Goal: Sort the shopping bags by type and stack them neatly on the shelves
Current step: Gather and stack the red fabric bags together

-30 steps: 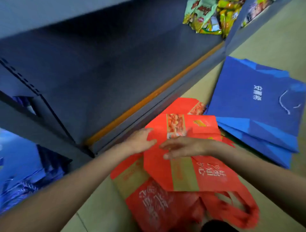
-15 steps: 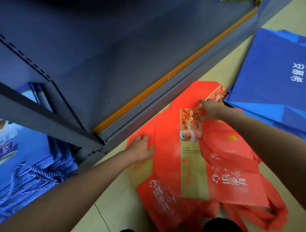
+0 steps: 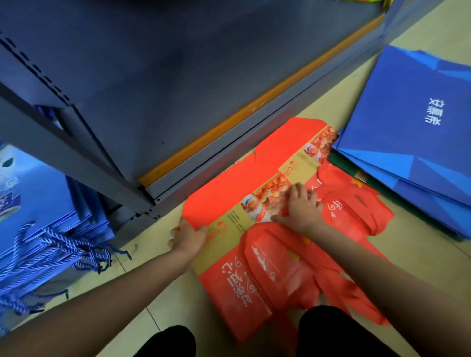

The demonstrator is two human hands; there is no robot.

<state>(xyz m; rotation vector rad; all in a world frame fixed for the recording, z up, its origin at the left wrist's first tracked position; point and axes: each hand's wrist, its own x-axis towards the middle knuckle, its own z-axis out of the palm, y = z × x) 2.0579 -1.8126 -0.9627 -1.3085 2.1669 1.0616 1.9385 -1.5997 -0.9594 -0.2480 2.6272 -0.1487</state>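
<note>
Shelf lip beside red bags; blue bags rightward.

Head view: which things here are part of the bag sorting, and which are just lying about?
Part of the job:
- red bags on the floor
- left hand, right hand, both on them
- blue bags at right
- roped blue bags at left
- shelf

Lying about:
- snack packets, barely visible at the top edge
</note>
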